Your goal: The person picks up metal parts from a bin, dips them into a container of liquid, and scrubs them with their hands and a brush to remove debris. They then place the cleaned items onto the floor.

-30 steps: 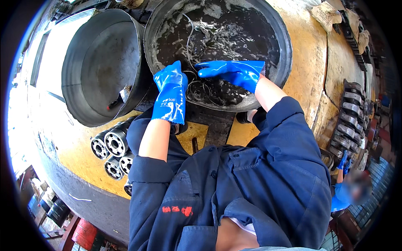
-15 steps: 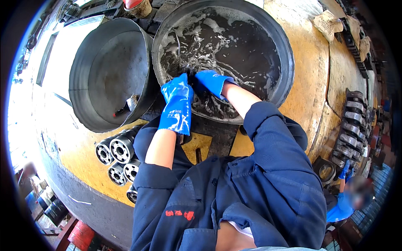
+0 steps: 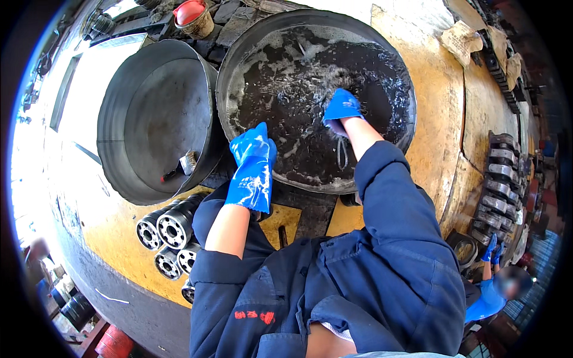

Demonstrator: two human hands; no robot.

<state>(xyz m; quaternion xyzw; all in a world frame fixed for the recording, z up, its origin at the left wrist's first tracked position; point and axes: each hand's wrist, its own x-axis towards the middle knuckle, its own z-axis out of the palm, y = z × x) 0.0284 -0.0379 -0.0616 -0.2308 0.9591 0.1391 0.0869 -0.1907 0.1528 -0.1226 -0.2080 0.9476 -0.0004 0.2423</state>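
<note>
My right hand (image 3: 344, 109), in a wet blue glove, is low over the dark, foamy liquid in a large round metal tub (image 3: 406, 89). Its fingers are curled over and mostly hidden. A thin loop (image 3: 342, 154) hangs below its wrist, and something dark and blurred shows beyond the fingertips; its kind is unclear. My left hand (image 3: 253, 146), gloved the same way and streaked with suds, is at the tub's near left rim. Its fingers are bent together, and whatever they may hold is hidden.
Left of the tub stands a second metal tub (image 3: 158, 107) with a paintbrush (image 3: 187, 162) inside. Several cylindrical metal parts (image 3: 173, 230) lie by my left knee. A crankshaft-like part (image 3: 501, 182) lies on the right. Behind is a bucket (image 3: 196, 21); a co-worker (image 3: 486, 298) sits far right.
My right hand has moved right, away from my left hand, leaving churned liquid between them. The left hand has shifted slightly nearer. The loop below my right wrist now shows.
</note>
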